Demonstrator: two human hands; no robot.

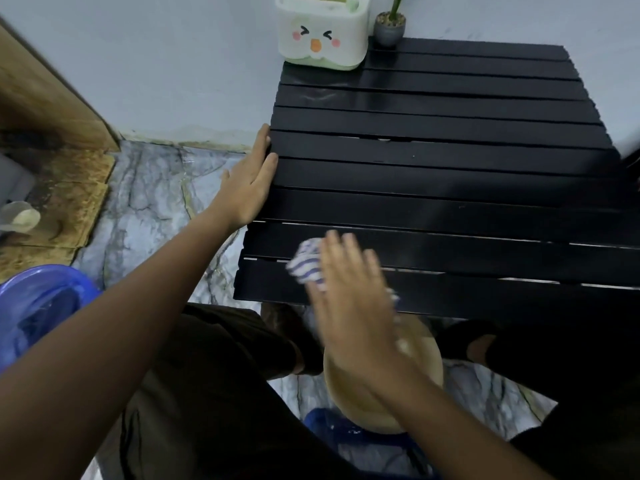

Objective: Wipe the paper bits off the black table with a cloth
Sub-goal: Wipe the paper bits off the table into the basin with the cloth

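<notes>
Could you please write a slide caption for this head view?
Right hand presses a striped cloth on the black table while left hand rests on its edge.

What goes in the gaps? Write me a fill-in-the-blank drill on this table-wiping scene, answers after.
1. The right hand presses a blue-and-white striped cloth onto the black slatted table's ____ edge.
2. The left hand rests flat against the table's ____ edge.
3. The white box with a cartoon face stands beside a small grey ____ holding a green plant.

Missing words: near; left; pot
</notes>
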